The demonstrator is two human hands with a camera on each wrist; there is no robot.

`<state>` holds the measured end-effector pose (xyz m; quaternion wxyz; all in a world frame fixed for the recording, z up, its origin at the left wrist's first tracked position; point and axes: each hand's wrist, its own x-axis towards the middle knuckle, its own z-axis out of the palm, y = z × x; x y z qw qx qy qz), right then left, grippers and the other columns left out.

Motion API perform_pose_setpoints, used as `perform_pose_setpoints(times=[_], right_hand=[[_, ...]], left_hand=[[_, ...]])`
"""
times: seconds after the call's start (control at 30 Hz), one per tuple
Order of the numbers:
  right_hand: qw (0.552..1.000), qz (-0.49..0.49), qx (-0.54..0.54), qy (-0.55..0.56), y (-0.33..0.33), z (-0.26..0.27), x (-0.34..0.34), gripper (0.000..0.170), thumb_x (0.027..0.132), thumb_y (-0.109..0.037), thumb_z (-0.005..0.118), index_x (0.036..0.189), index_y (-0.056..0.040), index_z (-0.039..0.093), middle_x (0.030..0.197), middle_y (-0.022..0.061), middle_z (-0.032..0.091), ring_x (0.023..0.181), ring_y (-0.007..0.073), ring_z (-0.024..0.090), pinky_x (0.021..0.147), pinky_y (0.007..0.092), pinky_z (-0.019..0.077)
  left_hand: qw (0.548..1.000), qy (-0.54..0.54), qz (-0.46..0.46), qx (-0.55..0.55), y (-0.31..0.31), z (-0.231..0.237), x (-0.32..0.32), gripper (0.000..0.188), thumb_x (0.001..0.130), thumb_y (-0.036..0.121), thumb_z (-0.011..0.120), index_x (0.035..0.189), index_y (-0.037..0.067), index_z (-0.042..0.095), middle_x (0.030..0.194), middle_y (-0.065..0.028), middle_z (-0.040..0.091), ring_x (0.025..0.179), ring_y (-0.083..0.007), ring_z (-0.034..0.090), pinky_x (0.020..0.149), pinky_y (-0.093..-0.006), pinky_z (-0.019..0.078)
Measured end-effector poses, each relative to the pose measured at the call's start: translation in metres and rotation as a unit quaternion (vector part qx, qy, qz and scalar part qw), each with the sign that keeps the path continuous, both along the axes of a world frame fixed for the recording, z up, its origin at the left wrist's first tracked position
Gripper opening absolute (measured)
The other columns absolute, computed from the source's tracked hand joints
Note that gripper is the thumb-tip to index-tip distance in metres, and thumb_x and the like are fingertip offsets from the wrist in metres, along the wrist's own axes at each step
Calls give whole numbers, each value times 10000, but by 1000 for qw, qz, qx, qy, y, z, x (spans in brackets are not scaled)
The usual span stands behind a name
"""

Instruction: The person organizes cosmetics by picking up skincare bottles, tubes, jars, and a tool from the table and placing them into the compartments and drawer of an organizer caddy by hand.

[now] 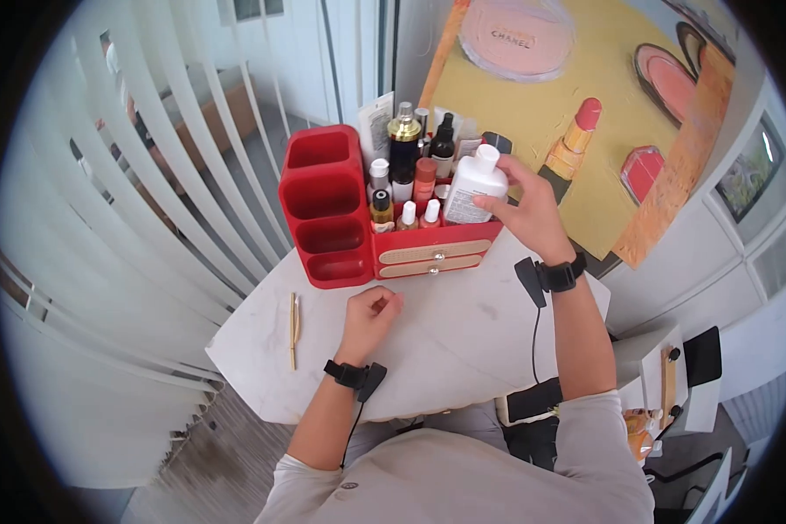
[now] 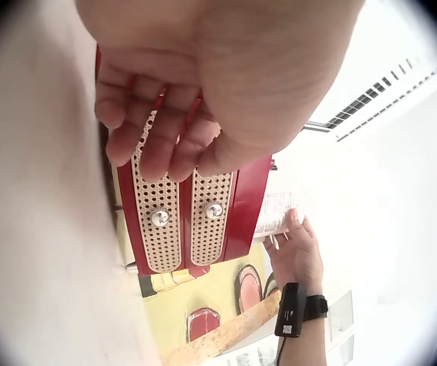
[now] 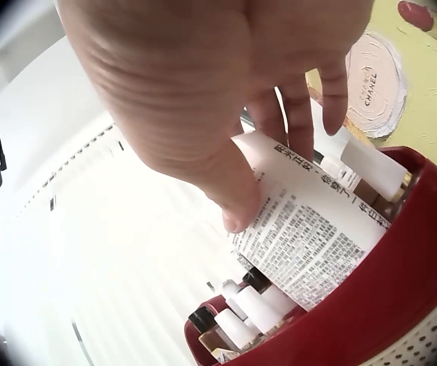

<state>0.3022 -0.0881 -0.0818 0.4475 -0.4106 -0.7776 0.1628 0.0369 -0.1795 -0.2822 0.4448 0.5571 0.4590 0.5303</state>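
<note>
My right hand [image 1: 531,210] grips a white bottle [image 1: 476,194] between thumb and fingers, at the right end of a red cosmetics organizer [image 1: 428,236]. Small print covers the bottle's label [image 3: 302,236] in the right wrist view. Its lower end sits behind the organizer's red front wall, among other bottles. My left hand [image 1: 371,319] hovers over the white table in front of the organizer, fingers loosely curled and holding nothing. In the left wrist view, that hand overlaps the two woven-front drawers with round silver knobs [image 2: 214,210].
Bottles and tubes crowd the organizer, including a gold-capped dark bottle [image 1: 403,148]. Red compartments [image 1: 323,196] stand at its left. A thin gold-coloured item [image 1: 293,332] lies on the white table [image 1: 489,323]. A makeup painting [image 1: 498,96] leans behind; vertical blinds [image 1: 175,175] hang left.
</note>
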Motion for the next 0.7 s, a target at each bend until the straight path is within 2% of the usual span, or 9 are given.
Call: perform_pose_setpoints(times=[0.13, 0.23, 0.33, 0.4, 0.43, 0.47, 0.53, 0.6, 0.7], right_hand=[[994, -13, 104, 23, 7, -17, 7, 655, 823, -131, 885, 1409, -60, 601, 1247, 87, 693, 1154, 180, 656, 933, 341, 535], [947, -99, 8, 306, 18, -75, 30, 425, 1015, -186, 733, 1391, -36, 605, 1278, 71, 672, 1135, 136, 620, 990, 313, 500], [860, -215, -91, 453, 19, -159, 51, 228, 1048, -254, 696, 1188, -73, 700, 1046, 0, 698, 935, 91, 610, 798, 274, 467], [841, -212, -139, 478, 14, -201, 54, 221, 1035, -253, 714, 1160, -72, 698, 1019, 0, 696, 867, 70, 574, 770, 263, 460], [861, -183, -137, 454, 12, -219, 58, 223, 1030, -256, 719, 1156, -73, 700, 1012, -1, 699, 859, 68, 573, 759, 255, 458], [880, -155, -135, 429, 5, -222, 53, 225, 1026, -259, 724, 1152, -74, 701, 1006, -1, 701, 851, 65, 571, 748, 247, 455], [870, -149, -160, 442, 3, -215, 54, 219, 1028, -256, 719, 1147, -72, 705, 1010, -3, 707, 834, 63, 567, 736, 236, 453], [890, -98, -207, 394, 5, -210, 56, 205, 1033, -242, 711, 1141, -68, 712, 1013, -2, 712, 822, 63, 566, 732, 238, 457], [860, -57, -244, 445, 2, -194, 51, 202, 1028, -247, 720, 1114, -64, 725, 1003, -8, 711, 831, 64, 573, 733, 238, 459]], left_hand=[[998, 46, 38, 2, -5, 15, -1, 218, 991, 145, 741, 855, -19, 693, 696, -5, 633, 651, -48, 536, 589, -256, 442], [996, 61, 44, 41, -4, 11, -8, 211, 1000, 157, 737, 895, -24, 708, 742, -13, 685, 665, -62, 571, 591, -256, 439], [981, 124, 148, 31, -18, 31, -25, 170, 949, 139, 773, 894, -9, 712, 730, -40, 658, 646, -121, 572, 601, -290, 455], [945, 232, 224, 62, -33, 40, -53, 147, 906, 129, 799, 897, 6, 719, 762, -62, 650, 666, -174, 589, 630, -322, 480], [897, 324, 286, 93, -42, 42, -67, 144, 864, 119, 824, 900, 21, 726, 794, -84, 642, 686, -227, 605, 658, -354, 504], [895, 333, 283, 89, -52, 43, -80, 144, 864, 119, 824, 900, 21, 726, 794, -84, 642, 686, -227, 605, 658, -354, 504], [802, 513, 299, 67, -70, 48, -104, 187, 790, 109, 861, 908, 43, 732, 877, -105, 639, 759, -307, 623, 728, -411, 531], [801, 523, 291, 25, -72, 41, -116, 236, 752, 112, 885, 923, 52, 735, 918, -107, 651, 798, -311, 645, 753, -438, 535], [869, 413, 245, -120, -67, 34, -121, 168, 805, 163, 834, 905, 76, 730, 924, -103, 634, 838, -329, 657, 748, -459, 542]])
